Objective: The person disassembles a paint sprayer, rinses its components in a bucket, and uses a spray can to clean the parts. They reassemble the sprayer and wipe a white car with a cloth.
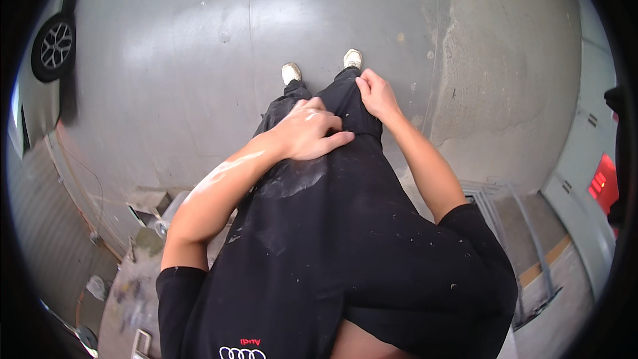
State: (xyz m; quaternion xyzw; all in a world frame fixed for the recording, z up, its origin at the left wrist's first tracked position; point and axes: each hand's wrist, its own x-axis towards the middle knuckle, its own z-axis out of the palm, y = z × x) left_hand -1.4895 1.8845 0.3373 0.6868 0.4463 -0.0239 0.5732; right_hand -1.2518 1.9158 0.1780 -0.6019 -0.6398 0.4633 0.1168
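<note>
I am wearing a black apron [372,179] with pale dusty smears on its front. My left hand [309,131] rests on the apron around thigh height. Its fingers are bent over the cloth and the thumb stands apart, pointing right; no separate object shows in it. Pale powdery streaks run along the back of this hand and the forearm. Farther out and to the right, my right hand [377,95] is closed on the apron's right edge, pulling the cloth outward. Its fingertips are partly hidden. Below the apron show my two off-white shoes [292,73].
A grey, worn floor [319,13] spreads around my feet. At the far left stands a car with its wheel [54,47] showing. A metal frame [531,246] is at the lower right, beside pale cabinets [571,159]. Cluttered items [149,203] lie at the lower left.
</note>
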